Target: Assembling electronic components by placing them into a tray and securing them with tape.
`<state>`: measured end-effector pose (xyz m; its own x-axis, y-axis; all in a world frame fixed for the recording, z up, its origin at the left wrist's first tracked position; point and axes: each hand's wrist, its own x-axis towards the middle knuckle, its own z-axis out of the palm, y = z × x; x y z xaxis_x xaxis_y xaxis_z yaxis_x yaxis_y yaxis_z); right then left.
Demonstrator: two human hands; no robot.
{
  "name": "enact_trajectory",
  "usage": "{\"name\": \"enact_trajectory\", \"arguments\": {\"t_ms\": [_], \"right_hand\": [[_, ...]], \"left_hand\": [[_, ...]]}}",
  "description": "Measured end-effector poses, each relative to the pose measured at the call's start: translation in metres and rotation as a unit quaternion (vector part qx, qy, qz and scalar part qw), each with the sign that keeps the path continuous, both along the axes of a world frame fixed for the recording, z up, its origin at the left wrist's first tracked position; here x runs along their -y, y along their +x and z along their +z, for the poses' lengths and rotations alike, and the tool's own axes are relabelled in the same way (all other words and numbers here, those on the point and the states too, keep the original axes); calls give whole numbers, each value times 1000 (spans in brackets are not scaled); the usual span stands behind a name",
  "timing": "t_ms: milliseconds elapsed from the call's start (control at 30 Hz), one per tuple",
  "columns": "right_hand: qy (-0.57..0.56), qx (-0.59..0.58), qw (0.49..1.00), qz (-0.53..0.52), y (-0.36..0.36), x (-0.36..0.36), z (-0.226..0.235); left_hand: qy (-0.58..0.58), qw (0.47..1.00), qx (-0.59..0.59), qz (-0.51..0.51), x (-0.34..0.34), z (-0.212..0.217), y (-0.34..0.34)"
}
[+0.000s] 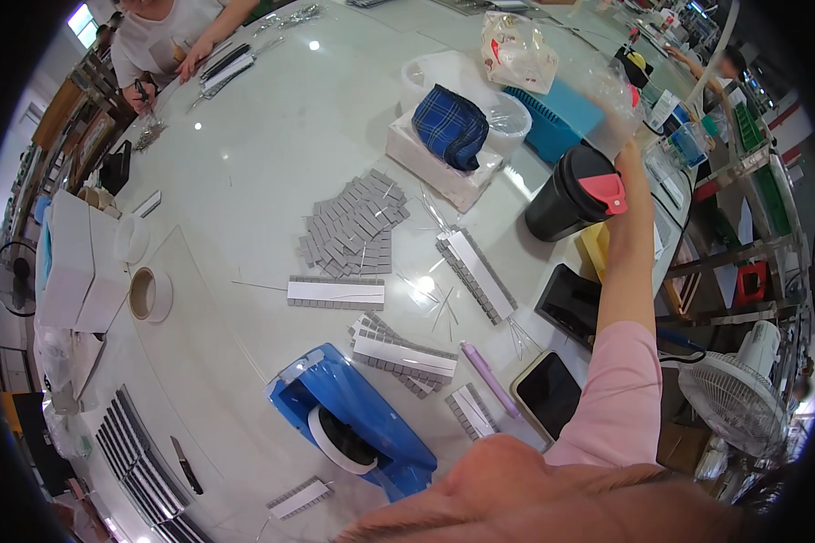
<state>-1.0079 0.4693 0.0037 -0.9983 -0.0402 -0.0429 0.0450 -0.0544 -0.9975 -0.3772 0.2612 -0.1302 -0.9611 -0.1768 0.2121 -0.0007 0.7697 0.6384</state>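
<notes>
My right arm, in a pink sleeve, stretches forward along the right side of the table. My right hand is smeared by motion, just beyond a black tumbler with a red flap on its lid, so its fingers cannot be read. Nearest to it are a teal plastic basket and clear plastic wrapping. My left hand is not in view. Mid-table lie a heap of small grey tiles with thin wires and several white-backed tile strips. A blue tape dispenser stands near me.
A blue checked cloth lies on a white box. A phone, a purple pen and a black tray lie at right. A tape roll and a knife are at left. A co-worker works at the far left.
</notes>
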Motion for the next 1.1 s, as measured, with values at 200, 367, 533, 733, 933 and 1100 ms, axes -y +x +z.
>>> {"name": "enact_trajectory", "arguments": {"t_ms": [200, 367, 533, 733, 933, 1100], "right_hand": [[-64, 24, 995, 76, 36, 41, -48], [-134, 33, 983, 124, 7, -5, -56], [-168, -30, 985, -23, -15, -47, -62], [82, 194, 845, -492, 22, 14, -13], [-10, 87, 879, -469, 143, 59, 78], [-228, 13, 869, -438, 228, 64, 120]], "left_hand": [[-16, 999, -31, 19, 8, 6, -8], [-48, 997, -65, 14, 27, 18, -8], [-87, 989, -107, -53, 58, 42, 5], [-158, 971, -100, -146, 81, 82, 53], [-173, 963, -104, -178, 75, 108, 122], [-239, 951, -136, -144, 92, 123, 144]]}}
